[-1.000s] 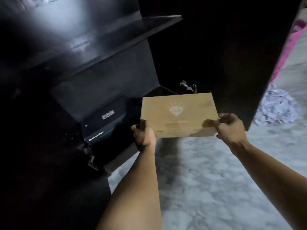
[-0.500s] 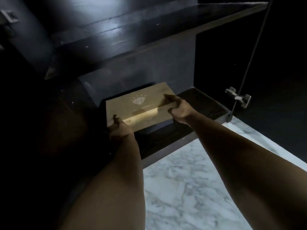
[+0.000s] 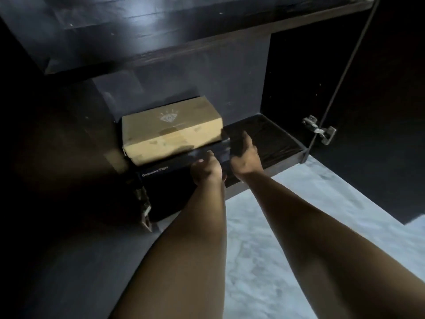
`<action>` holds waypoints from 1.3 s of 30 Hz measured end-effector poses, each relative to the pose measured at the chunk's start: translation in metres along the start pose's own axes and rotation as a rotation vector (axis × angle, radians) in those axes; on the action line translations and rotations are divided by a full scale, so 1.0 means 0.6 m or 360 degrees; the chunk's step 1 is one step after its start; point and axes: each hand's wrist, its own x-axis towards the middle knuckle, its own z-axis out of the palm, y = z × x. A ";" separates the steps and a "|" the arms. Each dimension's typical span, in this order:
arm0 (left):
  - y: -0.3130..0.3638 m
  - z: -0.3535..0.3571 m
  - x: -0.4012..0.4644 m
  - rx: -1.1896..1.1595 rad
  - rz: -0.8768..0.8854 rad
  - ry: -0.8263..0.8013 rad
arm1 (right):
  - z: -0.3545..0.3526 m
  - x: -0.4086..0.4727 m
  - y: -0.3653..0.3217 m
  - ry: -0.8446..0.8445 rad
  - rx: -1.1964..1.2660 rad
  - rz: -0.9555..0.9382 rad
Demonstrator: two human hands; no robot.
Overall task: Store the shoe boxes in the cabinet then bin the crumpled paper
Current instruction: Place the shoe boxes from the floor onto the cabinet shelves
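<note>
A brown cardboard shoe box (image 3: 171, 132) with a pale diamond logo lies on top of a black shoe box (image 3: 165, 180) on the bottom shelf (image 3: 271, 143) of the dark cabinet. My left hand (image 3: 205, 170) is at the black box's front right corner, fingers curled and thumb on its top edge. My right hand (image 3: 245, 154) rests against that box's right end with its fingers reaching loosely into the shelf. Neither hand touches the brown box. No crumpled paper is in view.
An upper shelf (image 3: 184, 42) overhangs the boxes. The open cabinet door (image 3: 379, 134) stands at the right, with a metal hinge (image 3: 318, 130) on it. Marble floor (image 3: 287, 238) lies below my forearms. The cabinet's left side is dark.
The brown box went from my hands onto the black box and sits further back. Both hands let go of it and moved down to the black box's right front corner.
</note>
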 end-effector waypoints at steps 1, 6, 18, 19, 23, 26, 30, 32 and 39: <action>-0.018 0.012 -0.019 0.0089 0.0010 -0.0057 | -0.025 -0.019 0.029 0.0037 -0.0030 0.0032; -0.116 0.074 -0.126 0.0645 -0.0016 -0.0467 | -0.199 -0.144 0.198 0.0136 -0.0251 0.0450; -0.402 0.290 -0.637 0.1793 0.0375 -0.1713 | -0.719 -0.644 0.413 0.0749 -0.0629 0.1129; -0.423 0.300 -0.679 0.1859 0.0436 -0.1793 | -0.757 -0.690 0.431 0.0807 -0.0670 0.1202; -0.521 0.314 -0.810 0.2089 0.0598 -0.2021 | -0.862 -0.838 0.512 0.1016 -0.0638 0.1548; -0.593 0.310 -0.859 0.2237 0.0634 -0.2074 | -0.916 -0.893 0.666 0.1095 -0.0427 0.1795; -0.670 0.303 -0.870 0.2356 0.0639 -0.2053 | -0.879 -0.920 0.652 0.1141 -0.0323 0.1986; -0.700 0.296 -0.864 0.2312 0.0544 -0.2064 | -0.857 -0.924 0.610 0.1160 -0.0360 0.2075; -0.729 0.269 -0.830 0.2202 0.0433 -0.1882 | -0.877 -0.880 0.629 0.1319 -0.0131 0.2232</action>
